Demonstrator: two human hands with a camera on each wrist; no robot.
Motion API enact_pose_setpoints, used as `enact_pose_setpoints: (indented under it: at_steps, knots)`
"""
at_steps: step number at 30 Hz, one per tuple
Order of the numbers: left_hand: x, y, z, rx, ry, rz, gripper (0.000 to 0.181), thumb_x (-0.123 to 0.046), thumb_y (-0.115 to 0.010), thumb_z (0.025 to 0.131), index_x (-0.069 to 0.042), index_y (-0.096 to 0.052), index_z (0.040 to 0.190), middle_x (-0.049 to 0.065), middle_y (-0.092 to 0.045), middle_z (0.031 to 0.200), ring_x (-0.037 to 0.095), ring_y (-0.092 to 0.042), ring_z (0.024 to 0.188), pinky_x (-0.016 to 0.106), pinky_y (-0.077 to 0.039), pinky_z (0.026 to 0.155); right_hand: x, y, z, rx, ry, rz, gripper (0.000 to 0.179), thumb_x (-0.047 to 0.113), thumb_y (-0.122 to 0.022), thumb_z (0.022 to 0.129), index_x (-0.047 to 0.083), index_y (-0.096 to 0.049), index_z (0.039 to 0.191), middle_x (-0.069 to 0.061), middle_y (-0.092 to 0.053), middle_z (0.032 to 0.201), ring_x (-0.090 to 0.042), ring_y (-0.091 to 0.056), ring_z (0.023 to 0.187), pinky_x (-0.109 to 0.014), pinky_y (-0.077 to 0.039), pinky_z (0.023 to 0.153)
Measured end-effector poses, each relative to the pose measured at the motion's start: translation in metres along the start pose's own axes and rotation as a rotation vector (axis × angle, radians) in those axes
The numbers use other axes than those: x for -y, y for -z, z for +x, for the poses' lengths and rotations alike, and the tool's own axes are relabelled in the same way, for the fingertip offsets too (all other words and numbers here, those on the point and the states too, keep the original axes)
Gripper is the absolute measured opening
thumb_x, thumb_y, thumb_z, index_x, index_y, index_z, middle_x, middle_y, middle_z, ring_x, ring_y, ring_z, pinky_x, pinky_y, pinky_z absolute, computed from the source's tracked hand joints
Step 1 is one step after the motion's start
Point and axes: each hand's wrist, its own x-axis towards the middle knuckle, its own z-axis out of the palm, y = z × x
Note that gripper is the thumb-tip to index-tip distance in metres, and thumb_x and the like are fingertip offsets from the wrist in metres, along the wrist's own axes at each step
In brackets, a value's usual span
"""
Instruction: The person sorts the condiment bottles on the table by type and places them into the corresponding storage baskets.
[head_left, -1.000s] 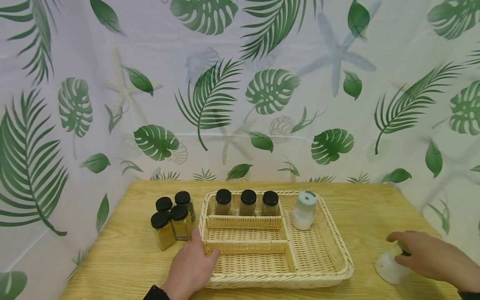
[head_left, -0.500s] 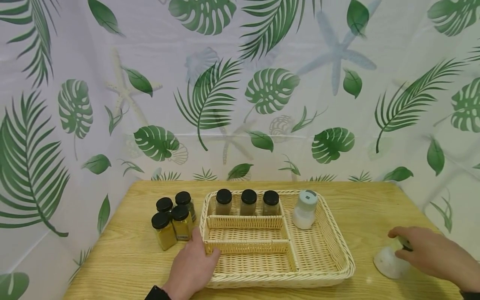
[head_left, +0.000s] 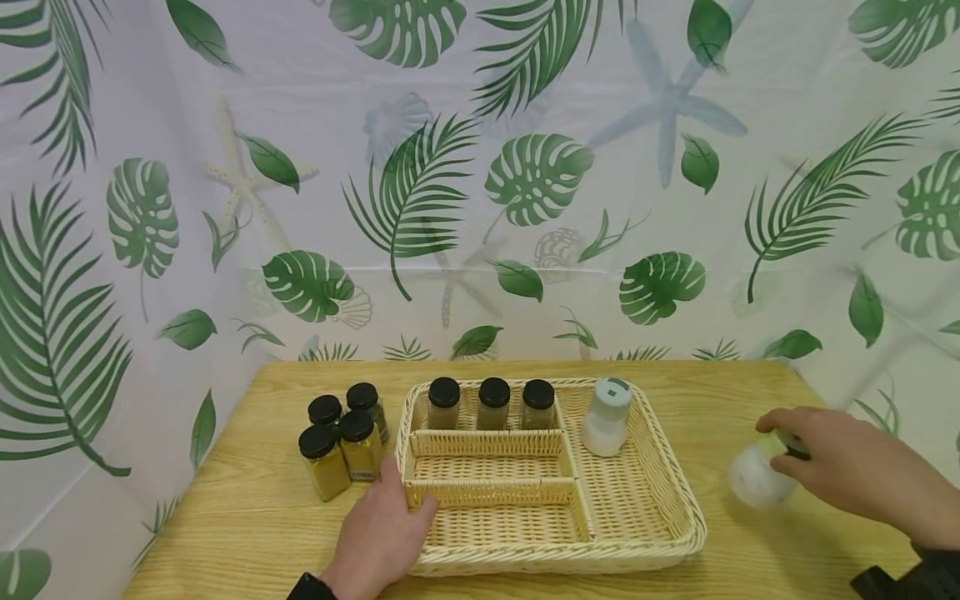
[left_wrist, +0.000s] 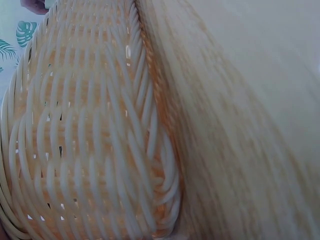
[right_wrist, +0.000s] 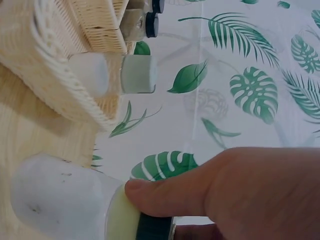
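Observation:
My left hand [head_left: 382,529] grips the left front rim of a pale wicker basket [head_left: 637,552], thumb over the inner side. The left wrist view shows the basket's woven outer wall [left_wrist: 80,125] close up. Out to the right, my right hand [head_left: 855,471] holds a seasoning bottle [head_left: 756,481] by its top, tilted above the table. It has a whitish body [right_wrist: 60,195], a pale green collar and a dark cap, with my thumb [right_wrist: 165,195] pressed on the collar. A similar bottle with a pale grey-green lid [head_left: 606,421] stands in the basket's right compartment.
Three black-lidded jars [head_left: 492,407] stand in the basket's back left compartment. Left of the basket, several black-lidded spice jars [head_left: 360,450] cluster on the wooden table [head_left: 247,500], close to my left hand. A leaf-print cloth [head_left: 465,208] hangs behind the table.
My right hand has risen and moved slightly left and away from me, lifting the bottle off the table. My left hand stays on the basket rim.

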Motion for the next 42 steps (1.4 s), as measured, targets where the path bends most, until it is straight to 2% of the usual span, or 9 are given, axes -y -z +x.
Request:
enact_pose_setpoints:
  at_steps: [8, 25, 36, 42]
  knots:
    - [0.0, 0.0, 0.0, -0.004, 0.004, 0.003, 0.077, -0.042, -0.058, 0.087, 0.002, -0.026, 0.142, 0.021, -0.064, 0.109, 0.025, -0.061, 0.084, 0.045, -0.05, 0.066, 0.02, 0.018, 0.006, -0.085, 0.06, -0.032, 0.035, 0.019, -0.076, 0.078, 0.003, -0.066, 0.108, -0.018, -0.067, 0.102, -0.031, -0.062, 0.084, -0.047, -0.052, 0.062]
    - [0.001, 0.0, 0.001, 0.009, 0.007, -0.014, 0.077, -0.043, -0.058, 0.087, 0.001, -0.026, 0.142, 0.02, -0.063, 0.113, 0.024, -0.061, 0.087, 0.045, -0.05, 0.067, 0.064, 0.035, 0.017, -0.073, 0.111, -0.045, 0.039, 0.02, -0.077, 0.077, 0.008, -0.066, 0.112, -0.013, -0.066, 0.108, -0.03, -0.058, 0.093, -0.049, -0.052, 0.068]
    - [0.002, 0.001, 0.001, 0.015, 0.009, -0.009, 0.078, -0.044, -0.058, 0.087, 0.002, -0.026, 0.141, 0.02, -0.063, 0.111, 0.025, -0.061, 0.085, 0.045, -0.05, 0.066, 0.094, 0.037, 0.023, -0.113, 0.213, -0.015, 0.037, 0.014, -0.079, 0.074, 0.011, -0.067, 0.109, -0.009, -0.065, 0.104, -0.015, -0.059, 0.077, -0.035, -0.051, 0.058]
    - [0.002, 0.001, 0.001, 0.013, 0.005, -0.011, 0.078, -0.044, -0.058, 0.087, 0.002, -0.026, 0.141, 0.02, -0.063, 0.111, 0.025, -0.061, 0.085, 0.045, -0.05, 0.065, 0.107, 0.035, 0.029, -0.101, 0.259, -0.01, 0.038, 0.014, -0.079, 0.075, 0.013, -0.067, 0.111, -0.009, -0.064, 0.108, -0.015, -0.059, 0.078, -0.034, -0.05, 0.059]
